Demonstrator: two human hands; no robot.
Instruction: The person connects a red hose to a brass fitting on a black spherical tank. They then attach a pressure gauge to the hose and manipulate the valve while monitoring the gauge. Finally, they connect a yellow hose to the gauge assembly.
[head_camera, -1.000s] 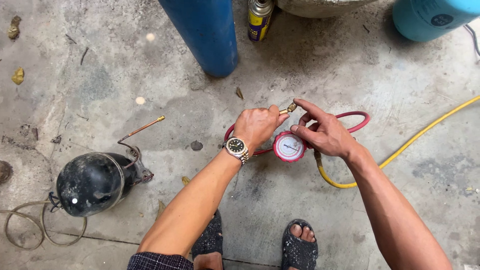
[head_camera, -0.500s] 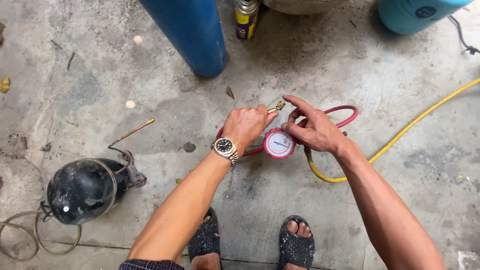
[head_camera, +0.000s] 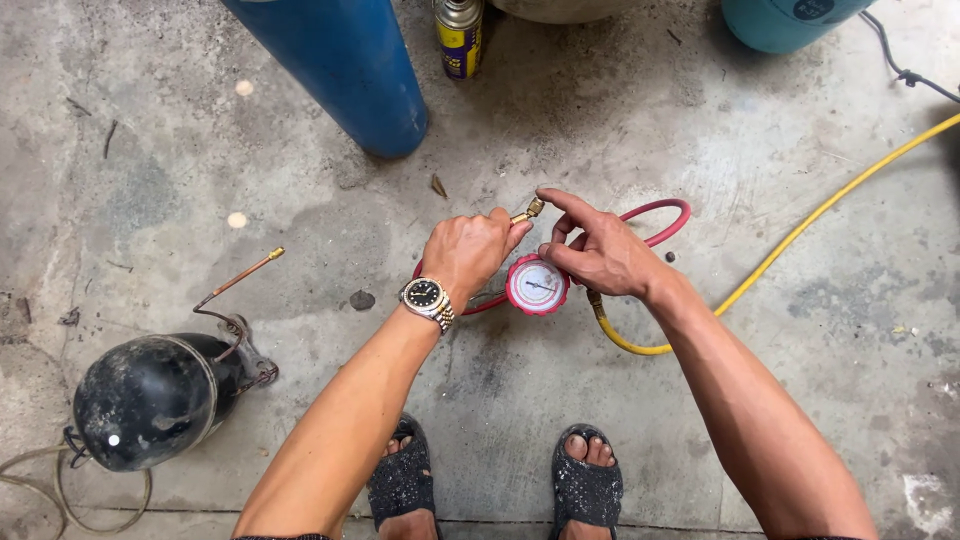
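The left hand (head_camera: 468, 255) is curled shut around the body of a gauge manifold, its knuckles up and a brass fitting (head_camera: 528, 210) poking out past its fingertips toward one o'clock. A steel wristwatch (head_camera: 427, 298) sits on that wrist. The right hand (head_camera: 600, 255) lies just beside it at three o'clock, fingers half bent: the forefinger stretches to the brass fitting and touches it or very nearly does, while the thumb rests on the rim of the red-rimmed pressure gauge (head_camera: 537, 285) (whether this hand truly grips anything cannot be told).

The gauge, dial up, lies between the two hands, low on the concrete floor (head_camera: 600, 420), near the middle of the view. A red hose (head_camera: 668, 215) loops out from behind the right hand toward two o'clock and comes back under both hands. A yellow hose (head_camera: 800, 235) leaves the gauge at five o'clock, bends and runs off to the upper right edge.

Farther out, at eleven o'clock from the hands, stands a blue cylinder (head_camera: 345, 70), with a yellow spray can (head_camera: 460, 38) at twelve and a teal tank (head_camera: 790, 20) at one. At eight o'clock lies a black compressor (head_camera: 150, 400) with a copper tube (head_camera: 240, 278) rising from it. Two black sandals (head_camera: 585, 490) show at six o'clock.
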